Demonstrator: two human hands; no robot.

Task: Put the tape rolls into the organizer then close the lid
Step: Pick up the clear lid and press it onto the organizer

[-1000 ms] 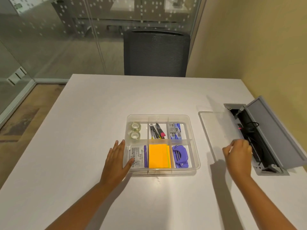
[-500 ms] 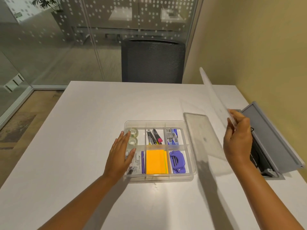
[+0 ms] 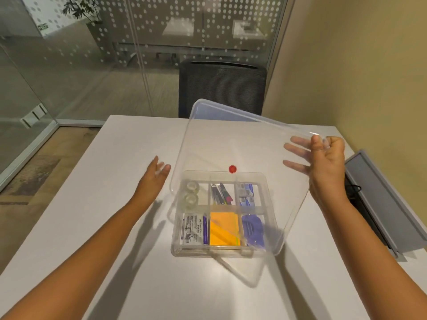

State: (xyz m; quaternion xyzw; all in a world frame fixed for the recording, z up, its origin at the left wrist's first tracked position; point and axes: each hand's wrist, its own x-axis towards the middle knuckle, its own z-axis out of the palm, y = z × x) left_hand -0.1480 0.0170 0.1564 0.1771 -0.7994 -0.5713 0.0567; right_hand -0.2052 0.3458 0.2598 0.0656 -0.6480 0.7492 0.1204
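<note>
Tape rolls: two of them, both clear. One roll [image 3: 192,186] sits behind the other roll [image 3: 190,200] in the back left part of the organizer [image 3: 270,211]. This clear box has six parts. In the back middle part lie some pens [image 3: 220,192]. In the back right part are small grey and blue things, too blurred to name. In the front left part is a white packet [image 3: 193,229], in the front middle a stack of orange notes [image 3: 223,228], and in the front right a purple thing [image 3: 253,227].

One clear lid [image 3: 231,144] is up in the air above the box, tilted, with its far edge high. It has a red dot [image 3: 232,169] on it. The right hand [image 3: 323,160] grips the lid's right corner, thumb on top and fingers spread under it. The left hand [image 3: 154,174] is open with fingers apart, holding nothing, just left of the lid's edge and not touching it.

One white table [image 3: 92,204] holds the box. At its right side one grey cable hatch [image 3: 383,204] stands open, with black wires inside. Behind the table is one dark chair [image 3: 221,88]. Past it is a glass wall [image 3: 115,54] with white dots, and a plant [image 3: 80,8] shows through the glass. On the right is a yellow wall [image 3: 358,65].
</note>
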